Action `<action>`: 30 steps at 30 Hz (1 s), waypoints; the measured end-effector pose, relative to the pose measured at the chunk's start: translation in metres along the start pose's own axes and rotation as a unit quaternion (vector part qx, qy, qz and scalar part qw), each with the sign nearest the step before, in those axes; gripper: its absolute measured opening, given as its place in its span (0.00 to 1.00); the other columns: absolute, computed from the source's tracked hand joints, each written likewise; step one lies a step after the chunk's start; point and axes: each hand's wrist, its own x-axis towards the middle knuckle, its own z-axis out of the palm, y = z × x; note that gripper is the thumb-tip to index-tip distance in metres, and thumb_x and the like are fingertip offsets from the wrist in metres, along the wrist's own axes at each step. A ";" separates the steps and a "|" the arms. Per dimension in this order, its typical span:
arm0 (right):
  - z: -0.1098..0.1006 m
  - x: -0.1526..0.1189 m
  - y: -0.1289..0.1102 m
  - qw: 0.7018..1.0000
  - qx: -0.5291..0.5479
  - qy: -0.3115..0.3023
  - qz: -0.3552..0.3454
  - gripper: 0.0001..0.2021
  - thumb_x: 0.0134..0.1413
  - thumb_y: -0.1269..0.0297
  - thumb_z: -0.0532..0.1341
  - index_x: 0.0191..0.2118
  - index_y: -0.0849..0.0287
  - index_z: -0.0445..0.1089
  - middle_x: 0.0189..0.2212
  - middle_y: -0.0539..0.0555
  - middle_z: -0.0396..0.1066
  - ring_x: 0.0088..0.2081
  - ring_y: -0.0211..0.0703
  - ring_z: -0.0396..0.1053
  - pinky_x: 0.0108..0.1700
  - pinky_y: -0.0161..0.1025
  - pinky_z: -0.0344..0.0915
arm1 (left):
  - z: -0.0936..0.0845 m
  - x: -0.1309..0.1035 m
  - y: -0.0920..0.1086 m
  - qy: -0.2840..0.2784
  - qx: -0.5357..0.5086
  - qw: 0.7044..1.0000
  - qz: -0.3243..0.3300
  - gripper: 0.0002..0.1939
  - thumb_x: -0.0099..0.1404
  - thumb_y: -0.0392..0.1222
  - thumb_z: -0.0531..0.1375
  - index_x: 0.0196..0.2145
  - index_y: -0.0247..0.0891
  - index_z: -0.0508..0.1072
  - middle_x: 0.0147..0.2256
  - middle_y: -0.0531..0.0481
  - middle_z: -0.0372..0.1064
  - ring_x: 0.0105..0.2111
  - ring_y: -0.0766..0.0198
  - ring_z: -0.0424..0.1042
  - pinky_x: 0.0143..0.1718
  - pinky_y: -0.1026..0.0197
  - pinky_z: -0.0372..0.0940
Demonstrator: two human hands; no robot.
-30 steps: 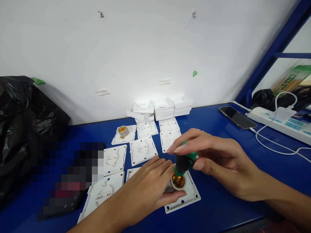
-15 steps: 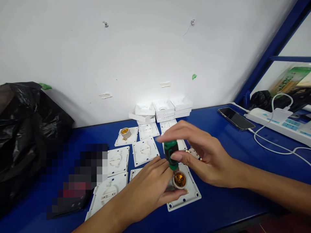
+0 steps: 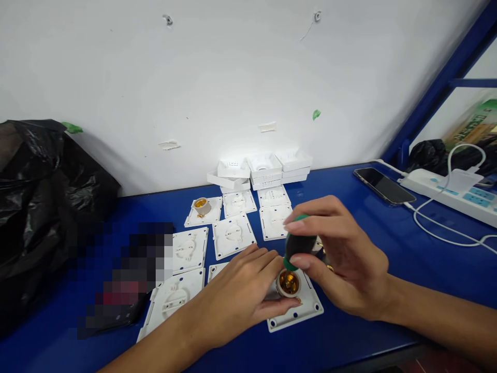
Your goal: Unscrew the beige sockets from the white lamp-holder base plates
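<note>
My right hand (image 3: 337,254) grips a short green and black screwdriver (image 3: 301,243) by its handle, held tilted over a lamp socket (image 3: 289,284) with a brass-coloured inside. Its tip is hidden behind the socket's rim. Fingers and thumb of my left hand (image 3: 252,285) close around the socket, pressing it on a square white base plate (image 3: 306,305). To the upper left, another lamp socket (image 3: 202,207) sits on its own white plate. Small brass parts lie partly hidden behind my right hand.
Several white base plates (image 3: 233,235) lie across the blue table (image 3: 334,186). White square covers (image 3: 264,165) are stacked against the wall. A black plastic bag (image 3: 50,207) stands left; a phone (image 3: 384,185) and a power strip (image 3: 446,186) with white cables lie right.
My right hand has tipped the screwdriver's handle to the right and shifted slightly right. My left hand stays around the socket. The view has moved a little.
</note>
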 end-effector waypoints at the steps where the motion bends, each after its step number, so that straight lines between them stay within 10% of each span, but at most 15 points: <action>1: 0.000 0.000 0.000 1.000 0.006 -0.009 0.005 0.28 0.62 0.78 0.62 0.66 0.54 0.64 0.52 0.55 0.71 0.56 0.46 0.66 0.55 0.44 0.67 | 0.000 0.000 0.000 0.003 -0.001 1.000 0.004 0.14 0.72 0.51 0.65 0.42 0.39 0.68 0.41 0.47 0.74 0.41 0.53 0.75 0.44 0.52 0.68; 30: 0.001 0.001 -0.003 0.999 0.015 0.030 0.008 0.27 0.59 0.77 0.66 0.62 0.55 0.69 0.47 0.54 0.71 0.50 0.46 0.68 0.48 0.45 0.70 | 0.001 -0.002 0.000 0.007 0.039 0.999 0.013 0.18 0.77 0.57 0.55 0.42 0.38 0.69 0.38 0.47 0.73 0.41 0.51 0.74 0.44 0.49 0.69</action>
